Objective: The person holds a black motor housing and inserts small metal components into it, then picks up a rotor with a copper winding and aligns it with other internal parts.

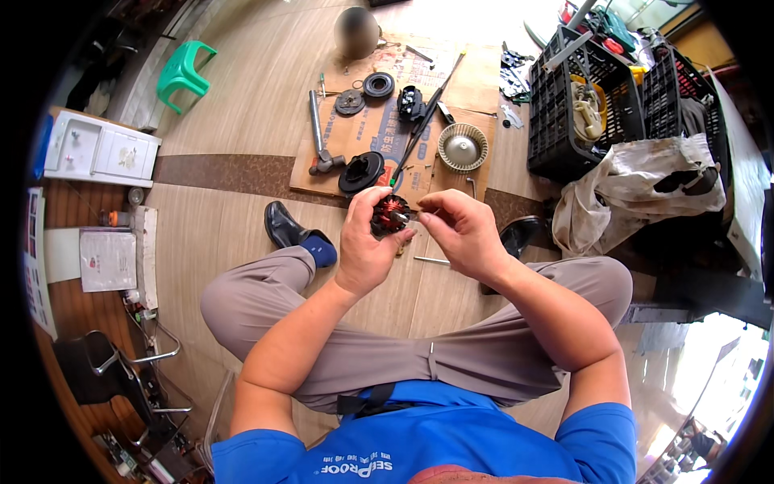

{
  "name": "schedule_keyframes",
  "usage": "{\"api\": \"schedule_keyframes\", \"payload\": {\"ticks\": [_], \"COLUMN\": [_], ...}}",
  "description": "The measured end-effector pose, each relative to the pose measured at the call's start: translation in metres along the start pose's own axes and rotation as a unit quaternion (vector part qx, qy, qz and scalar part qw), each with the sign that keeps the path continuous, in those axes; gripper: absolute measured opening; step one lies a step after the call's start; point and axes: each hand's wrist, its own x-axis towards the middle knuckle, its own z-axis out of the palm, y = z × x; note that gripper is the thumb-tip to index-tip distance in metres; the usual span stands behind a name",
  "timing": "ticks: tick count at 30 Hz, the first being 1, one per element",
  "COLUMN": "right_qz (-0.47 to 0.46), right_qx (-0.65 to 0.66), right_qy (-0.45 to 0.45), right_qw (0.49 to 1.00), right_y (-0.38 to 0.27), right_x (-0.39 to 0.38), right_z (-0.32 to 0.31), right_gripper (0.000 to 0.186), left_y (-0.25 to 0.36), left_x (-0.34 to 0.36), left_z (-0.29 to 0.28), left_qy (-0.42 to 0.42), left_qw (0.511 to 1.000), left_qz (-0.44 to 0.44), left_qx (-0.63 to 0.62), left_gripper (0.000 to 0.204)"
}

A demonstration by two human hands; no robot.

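Fingers of the left hand point(360, 252) curl, half spread, holding the motor part point(390, 216) at twelve o'clock. At its three o'clock, the right hand point(469, 234) nearly pinches, contents indeterminable; a fingertip slip could damage the red windings point(393, 209).

left hand point(360, 242): cupped grip, fingers curled, thumb reaching rightward | right hand point(469, 230): thumb and index finger drawn close, contact between tips unclear | 2 hands: facing, just apart, by the near edge of the cardboard point(351, 137) | 2 bare forearms point(294, 335): angled forward and inward, elbows bent, set wide
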Motion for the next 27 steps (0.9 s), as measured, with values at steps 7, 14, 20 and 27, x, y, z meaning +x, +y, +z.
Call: {"api": "schedule_keyframes", "payload": {"ticks": [7,14,20,27], "right_qz": [-0.118,-0.161,-0.171,-0.147], "right_qx": [-0.103,-0.159,-0.201,-0.22], "right_qy": [-0.046,-0.043,-0.059,-0.058], "right_qw": [0.987,0.973,0.963,0.963], "right_y": [-0.002,0.007,0.004,0.001], "right_x": [-0.004,-0.004,-0.003,-0.005], "right_z": [0.002,0.001,-0.001,0.004], "right_gripper": [0.019,0.014,0.009,0.01], "left_y": [-0.002,0.008,0.008,0.006], "left_x": [0.0,0.004,0.003,0.002], "left_z": [0.002,0.002,-0.001,-0.003], "left_qy": [-0.002,-0.015,-0.043,-0.057], "left_qw": [1.0,0.999,0.998,0.997], "left_qz": [0.002,0.014,-0.042,-0.052], "left_qx": [0.022,0.036,0.015,0.007], "left_gripper": [0.067,0.062,0.064,0.062]}}
